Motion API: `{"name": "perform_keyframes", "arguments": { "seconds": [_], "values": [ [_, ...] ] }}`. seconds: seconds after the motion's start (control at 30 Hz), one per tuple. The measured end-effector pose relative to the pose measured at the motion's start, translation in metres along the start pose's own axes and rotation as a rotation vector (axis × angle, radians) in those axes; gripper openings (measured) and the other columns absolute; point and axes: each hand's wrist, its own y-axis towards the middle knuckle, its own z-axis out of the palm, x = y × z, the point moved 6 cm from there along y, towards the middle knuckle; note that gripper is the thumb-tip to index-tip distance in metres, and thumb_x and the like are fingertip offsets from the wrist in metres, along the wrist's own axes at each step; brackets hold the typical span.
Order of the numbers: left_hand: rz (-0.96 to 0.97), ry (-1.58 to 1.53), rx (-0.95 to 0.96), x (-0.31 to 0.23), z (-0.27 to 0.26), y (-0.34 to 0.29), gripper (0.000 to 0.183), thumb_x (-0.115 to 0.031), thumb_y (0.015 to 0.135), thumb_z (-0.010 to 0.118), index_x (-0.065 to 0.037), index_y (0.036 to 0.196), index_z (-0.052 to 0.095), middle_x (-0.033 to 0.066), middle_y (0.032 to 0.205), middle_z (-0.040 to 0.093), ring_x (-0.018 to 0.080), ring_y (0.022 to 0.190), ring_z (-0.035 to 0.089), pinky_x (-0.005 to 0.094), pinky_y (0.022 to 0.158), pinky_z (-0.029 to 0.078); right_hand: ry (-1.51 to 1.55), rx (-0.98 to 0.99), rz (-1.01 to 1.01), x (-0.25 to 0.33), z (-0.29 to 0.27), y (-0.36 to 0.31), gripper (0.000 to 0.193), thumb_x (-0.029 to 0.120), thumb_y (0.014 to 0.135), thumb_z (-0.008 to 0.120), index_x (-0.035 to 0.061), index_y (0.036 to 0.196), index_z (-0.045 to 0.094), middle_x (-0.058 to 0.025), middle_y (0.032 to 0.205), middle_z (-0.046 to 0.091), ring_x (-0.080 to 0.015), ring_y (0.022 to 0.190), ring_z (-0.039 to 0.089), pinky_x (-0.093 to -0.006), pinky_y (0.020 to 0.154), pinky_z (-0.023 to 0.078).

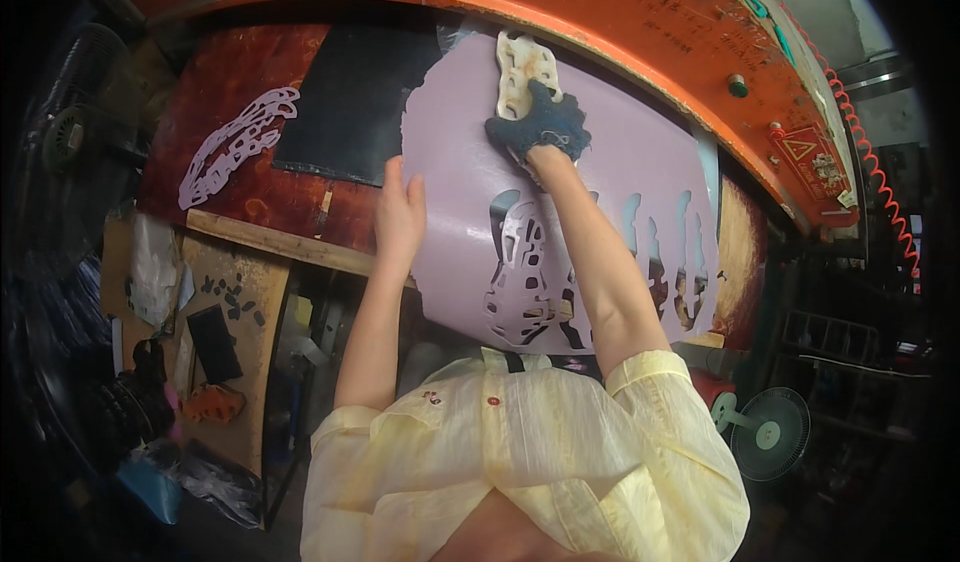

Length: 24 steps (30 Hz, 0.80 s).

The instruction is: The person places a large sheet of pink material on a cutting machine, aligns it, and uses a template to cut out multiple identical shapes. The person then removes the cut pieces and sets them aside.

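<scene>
A large pale purple sheet (pixel 460 162) lies across the work table, with several long cut-out openings along its near side. My bare left hand (pixel 398 217) is closed at the sheet's left edge, thumb on the sheet side; the undersides of its fingers are hidden. My right hand (pixel 540 127), in a dark blue glove, reaches to the far part of the sheet. Its fingers are closed on an off-white, brown-stained cutting die (pixel 527 67), a long plate with holes, lying on the sheet. The glove covers the die's near end.
An orange machine beam (pixel 600 22) spans the far side. A black sheet (pixel 350 97) and cut purple pieces (pixel 240 147) lie on the red-brown table (pixel 285 197) at left. A side table (pixel 245 347) holds scraps; a fan (pixel 768 434) stands lower right. A red coiled hose (pixel 868 152) hangs right.
</scene>
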Motion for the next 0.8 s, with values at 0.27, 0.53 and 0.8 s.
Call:
{"name": "perform_keyframes", "arguments": {
  "seconds": [0.27,0.53,0.8],
  "values": [
    [-0.14,-0.025,-0.026,0.021,-0.003,0.015,0.044,-0.025,0.087,0.061,0.007,0.115,0.049,0.0295,0.107,0.059,0.0413,0.1,0.058,0.0421,0.085,0.046,0.331,-0.142,0.006,-0.19,-0.027,0.054,0.082,0.064,0.075,0.057,0.0082,0.134,0.048,-0.0176,0.134,0.05,-0.0329,0.124,0.047,-0.0398,0.104,0.036],
    [0.023,0.045,0.007,-0.002,0.001,0.035,0.036,-0.02,0.086,0.06,0.006,0.11,0.05,0.0259,0.099,0.062,0.039,0.094,0.061,0.0416,0.083,0.046,0.017,-0.2,0.625,-0.44,-0.022,-0.029,0.074,0.067,0.075,0.053,0.0077,0.12,0.057,-0.0227,0.11,0.063,-0.0364,0.108,0.059,-0.0442,0.092,0.043],
    [0.079,0.354,-0.002,-0.025,0.005,0.048,0.028,-0.018,0.086,0.057,-0.001,0.108,0.051,0.0252,0.091,0.064,0.0448,0.086,0.06,0.0489,0.075,0.047,0.034,-0.315,0.52,-0.469,-0.076,-0.086,0.057,0.057,0.079,0.055,0.0022,0.092,0.063,-0.0256,0.098,0.063,-0.041,0.098,0.059,-0.0455,0.084,0.044]
  ]
}}
